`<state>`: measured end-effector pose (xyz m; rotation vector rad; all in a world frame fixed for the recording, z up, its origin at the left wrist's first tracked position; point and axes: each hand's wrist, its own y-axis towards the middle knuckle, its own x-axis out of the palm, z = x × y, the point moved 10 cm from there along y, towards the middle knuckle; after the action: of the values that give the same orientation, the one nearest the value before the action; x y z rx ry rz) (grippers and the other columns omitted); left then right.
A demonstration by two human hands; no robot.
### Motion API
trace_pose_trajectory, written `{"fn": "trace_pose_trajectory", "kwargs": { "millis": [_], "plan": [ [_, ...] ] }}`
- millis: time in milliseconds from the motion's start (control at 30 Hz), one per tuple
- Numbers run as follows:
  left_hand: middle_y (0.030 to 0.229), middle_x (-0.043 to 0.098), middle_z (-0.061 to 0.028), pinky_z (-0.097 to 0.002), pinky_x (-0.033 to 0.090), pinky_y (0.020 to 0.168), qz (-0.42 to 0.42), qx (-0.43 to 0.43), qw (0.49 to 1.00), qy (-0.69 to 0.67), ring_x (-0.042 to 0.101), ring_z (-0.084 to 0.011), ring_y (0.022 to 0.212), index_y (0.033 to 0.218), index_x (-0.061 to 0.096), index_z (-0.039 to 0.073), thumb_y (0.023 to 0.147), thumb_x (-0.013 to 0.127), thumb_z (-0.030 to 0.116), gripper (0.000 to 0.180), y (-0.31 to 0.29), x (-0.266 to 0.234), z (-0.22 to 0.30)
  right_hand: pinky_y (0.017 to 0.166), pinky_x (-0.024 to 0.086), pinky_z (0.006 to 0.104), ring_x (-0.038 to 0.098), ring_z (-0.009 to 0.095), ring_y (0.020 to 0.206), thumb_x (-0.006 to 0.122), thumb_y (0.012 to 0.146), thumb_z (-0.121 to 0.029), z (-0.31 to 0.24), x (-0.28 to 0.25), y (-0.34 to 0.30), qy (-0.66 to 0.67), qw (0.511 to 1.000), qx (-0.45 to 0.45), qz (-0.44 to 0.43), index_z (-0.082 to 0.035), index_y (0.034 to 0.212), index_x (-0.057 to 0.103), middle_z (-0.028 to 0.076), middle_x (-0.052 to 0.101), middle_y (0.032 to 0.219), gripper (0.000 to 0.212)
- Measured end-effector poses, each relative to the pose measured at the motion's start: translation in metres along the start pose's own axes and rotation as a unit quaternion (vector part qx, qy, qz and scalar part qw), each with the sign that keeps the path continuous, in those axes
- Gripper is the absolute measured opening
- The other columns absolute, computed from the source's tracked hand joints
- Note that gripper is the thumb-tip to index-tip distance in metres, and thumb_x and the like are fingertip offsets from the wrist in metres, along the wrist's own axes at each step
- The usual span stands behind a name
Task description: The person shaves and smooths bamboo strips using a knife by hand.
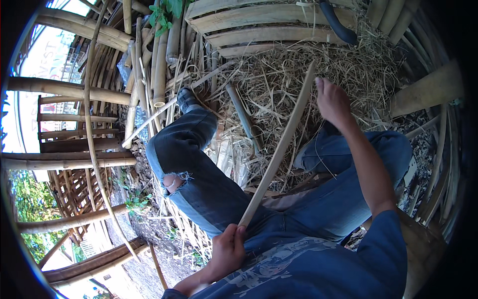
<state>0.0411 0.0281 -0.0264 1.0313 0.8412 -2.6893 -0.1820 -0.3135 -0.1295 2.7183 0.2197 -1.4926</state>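
A long, pale bamboo slat (281, 149) slants up and away from my lap, its far end narrowing to a tip. Its near end is in my left hand (229, 251), whose fingers are wrapped round it close to my waist. Beside the slat's far end is my right hand (334, 103), closed with thumb and fingertips pinched together. Something small may be between those fingertips, but I cannot make it out. Below the slat's far half, a heap of thin bamboo shavings (279, 94) covers the ground between my feet.
A short greenish bamboo tube (244, 117) lies on the shavings, left of the slat. A bench of bamboo slats (269, 37) stands ahead, with a dark curved handle (338, 25) at its edge. Bamboo poles (159, 74) lean at the far left, near a bamboo rail frame (69, 162).
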Motion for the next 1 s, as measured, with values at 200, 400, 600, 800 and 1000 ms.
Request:
{"fn": "trace_pose_trajectory", "kwargs": {
  "millis": [200, 400, 600, 800, 1000],
  "plan": [
    [0.054, 0.05, -0.0052, -0.0289, 0.036, 0.045, 0.024, -0.047, 0.994, -0.098, 0.048, -0.0102, 0.048, 0.083, 0.056, 0.0, 0.099, 0.046, 0.021, 0.028, 0.029, -0.015, -0.03, 0.069, 0.046, 0.0489, 0.06, 0.041, 0.071, 0.038, 0.1, -0.032, -0.026, -0.037, -0.014, 0.064, 0.993, 0.006, 0.102, 0.003, 0.085, 0.055, 0.021, 0.06, 0.074, 0.041],
    [0.06, 0.048, 0.0001, -0.0248, 0.035, 0.049, 0.065, -0.038, 0.98, -0.183, 0.042, -0.0058, 0.054, 0.088, 0.057, -0.001, 0.1, 0.044, 0.02, 0.027, 0.065, -0.02, -0.014, 0.046, 0.044, 0.0387, 0.057, 0.028, 0.053, 0.054, 0.093, -0.019, -0.158, -0.033, -0.128, 0.262, 0.897, -0.351, 0.05, -0.003, 0.082, 0.054, 0.012, 0.055, 0.065, 0.019],
    [0.064, 0.045, 0.0041, -0.019, 0.033, 0.051, 0.07, -0.028, 0.965, -0.249, 0.041, -0.0021, 0.058, 0.1, 0.057, 0.001, 0.1, 0.045, 0.017, 0.02, 0.074, -0.007, 0.01, 0.045, 0.045, 0.0375, 0.057, 0.026, 0.052, 0.058, 0.09, -0.021, -0.18, -0.003, -0.161, 0.178, 0.909, -0.376, -0.017, -0.003, 0.078, 0.053, 0.01, 0.051, 0.062, 0.023],
    [0.061, 0.055, -0.0111, -0.03, 0.04, 0.049, 0.105, 0.036, 0.983, -0.143, 0.051, -0.0114, 0.053, 0.103, 0.055, -0.004, 0.097, 0.049, 0.012, 0.017, 0.08, -0.009, 0.032, 0.045, 0.043, 0.0379, 0.054, 0.026, 0.053, 0.052, 0.092, -0.027, -0.174, 0.004, -0.155, 0.054, 0.924, -0.375, 0.046, -0.005, 0.076, 0.05, 0.01, 0.047, 0.063, 0.027],
    [0.061, 0.056, -0.0143, -0.0318, 0.041, 0.049, 0.102, 0.036, 0.987, -0.119, 0.053, -0.0144, 0.052, 0.099, 0.054, -0.003, 0.096, 0.049, 0.01, 0.014, 0.085, -0.012, 0.046, 0.043, 0.041, 0.0358, 0.051, 0.023, 0.051, 0.046, 0.094, -0.036, -0.173, 0.002, -0.146, -0.014, 0.908, -0.4, 0.125, -0.008, 0.071, 0.048, 0.008, 0.045, 0.061, 0.037]
  ]
}}
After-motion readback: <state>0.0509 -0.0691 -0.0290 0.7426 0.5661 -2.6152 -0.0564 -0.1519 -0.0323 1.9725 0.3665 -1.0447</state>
